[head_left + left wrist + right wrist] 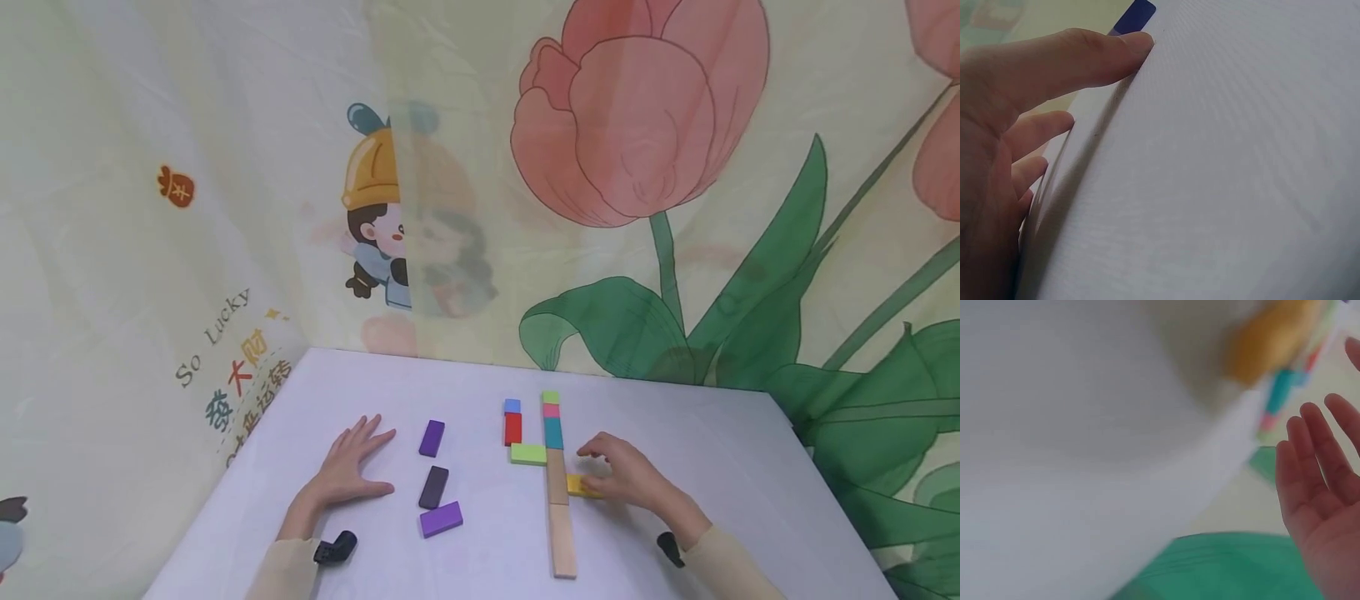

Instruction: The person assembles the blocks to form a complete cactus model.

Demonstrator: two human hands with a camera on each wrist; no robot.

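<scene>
In the head view my left hand (348, 467) rests on the white table with its fingers spread, left of two purple blocks (432, 438) and a black block (433, 487). My right hand (626, 475) is beside a yellow block (576, 485), its thumb by the block and partly covering it. The right wrist view shows straight fingers apart from the blurred yellow block (1266, 347). That block lies against a column of wooden blocks (557, 477), topped by a teal block (553, 433), a pink block (551, 411) and a green block (551, 397).
Left of the column a light green block (528, 454) touches it, with a red block (513, 429) and a blue block (512, 406) above. Patterned curtains (450, 333) hang behind the table (675, 425). Dark wrist devices sit at both sleeves.
</scene>
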